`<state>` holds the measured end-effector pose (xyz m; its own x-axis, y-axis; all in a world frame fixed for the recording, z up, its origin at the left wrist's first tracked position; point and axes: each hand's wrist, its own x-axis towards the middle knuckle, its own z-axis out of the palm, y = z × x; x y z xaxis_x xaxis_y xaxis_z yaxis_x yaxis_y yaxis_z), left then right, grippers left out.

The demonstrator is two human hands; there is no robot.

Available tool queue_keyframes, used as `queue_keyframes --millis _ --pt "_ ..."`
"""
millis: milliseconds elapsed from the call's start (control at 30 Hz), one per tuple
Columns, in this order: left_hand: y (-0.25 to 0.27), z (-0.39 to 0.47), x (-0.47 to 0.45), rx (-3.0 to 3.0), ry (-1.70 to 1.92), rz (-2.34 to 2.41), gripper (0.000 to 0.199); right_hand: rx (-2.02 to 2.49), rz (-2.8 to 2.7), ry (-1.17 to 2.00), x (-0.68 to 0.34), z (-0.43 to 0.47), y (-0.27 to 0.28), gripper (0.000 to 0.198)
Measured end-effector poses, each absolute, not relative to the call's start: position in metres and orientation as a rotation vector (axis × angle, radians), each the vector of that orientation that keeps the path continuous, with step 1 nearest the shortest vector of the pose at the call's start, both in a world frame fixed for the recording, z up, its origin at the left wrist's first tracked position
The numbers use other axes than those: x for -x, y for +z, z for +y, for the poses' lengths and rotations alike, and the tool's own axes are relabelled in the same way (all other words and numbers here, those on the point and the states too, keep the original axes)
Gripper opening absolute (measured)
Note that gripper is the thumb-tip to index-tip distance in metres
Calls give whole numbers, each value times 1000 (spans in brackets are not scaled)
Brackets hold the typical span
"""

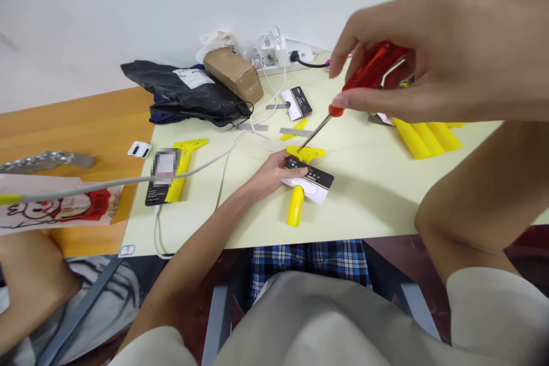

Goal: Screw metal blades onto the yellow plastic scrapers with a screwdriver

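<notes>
My right hand (433,51) is closed around the red handle of a screwdriver (371,71), high at the right. The screwdriver's shaft slants down to the left, its tip at a screw in the head of a yellow scraper (309,154). My left hand (272,176) grips that scraper near the table's front edge, with the thumb lying across a black and white card (319,183) on it. Below the card the scraper's rounded yellow handle end sticks out. Behind it lie a metal blade strip (295,132) and a yellow piece (302,124).
Another yellow scraper (185,163) with a card lies at the left, under a white cable (206,163). A black parcel (189,97), cardboard box (234,74) and power strip (302,48) line the back. Yellow handles (429,137) lie right. Another person's arm (34,291) is at lower left.
</notes>
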<state>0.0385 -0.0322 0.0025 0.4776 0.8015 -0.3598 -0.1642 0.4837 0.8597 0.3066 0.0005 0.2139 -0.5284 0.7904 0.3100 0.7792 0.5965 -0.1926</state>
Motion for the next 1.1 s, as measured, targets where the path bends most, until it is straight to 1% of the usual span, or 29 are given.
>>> queue_keyframes --millis 67,100,200,267,300,367,433,533,633,700,733,833,900,933,967,1033,1067,1100 --pt "4 -33 -39 -872 678 884 56 1310 -2584 -179 -301 3 215 70" --pt "4 -33 -39 -871 674 889 55 1339 -2610 -237 -300 4 216 70" --pt "4 -33 -39 -855 671 899 53 1278 -2650 -211 -304 8 216 54" --pt "4 -33 -38 -845 676 895 53 1203 -2674 -116 -311 8 217 42" --pt "3 -33 -39 -843 678 889 54 1192 -2659 -63 -314 7 217 39" --pt "3 -33 -39 -843 681 878 54 1204 -2609 25 -316 6 218 42" --pt "3 -33 -39 -850 686 877 53 1184 -2602 47 -313 4 219 51" --pt "4 -33 -39 -851 694 878 50 1218 -2616 -67 -304 3 220 56" --pt "4 -33 -39 -819 691 863 50 1188 -2650 -144 -305 5 218 46" --pt "5 -32 -39 -801 698 861 50 1077 -2705 -102 -310 7 216 37" --pt "4 -32 -40 -798 703 864 50 1052 -2713 -80 -313 8 214 37" --pt "4 -33 -40 -812 711 878 50 1166 -2640 -154 -316 14 211 53" --pt "4 -33 -40 -818 702 880 50 1226 -2601 -247 -315 18 211 56" --pt "4 -33 -40 -816 699 877 50 1212 -2601 -270 -315 19 211 55" --pt "4 -33 -40 -812 698 874 50 1176 -2616 -262 -314 19 212 50" --pt "3 -32 -39 -802 702 867 51 1126 -2650 -141 -314 18 214 35" --pt "3 -32 -39 -799 707 864 51 1147 -2629 -26 -314 17 215 35" --pt "2 -32 -39 -797 713 861 52 1205 -2575 113 -314 15 216 41"
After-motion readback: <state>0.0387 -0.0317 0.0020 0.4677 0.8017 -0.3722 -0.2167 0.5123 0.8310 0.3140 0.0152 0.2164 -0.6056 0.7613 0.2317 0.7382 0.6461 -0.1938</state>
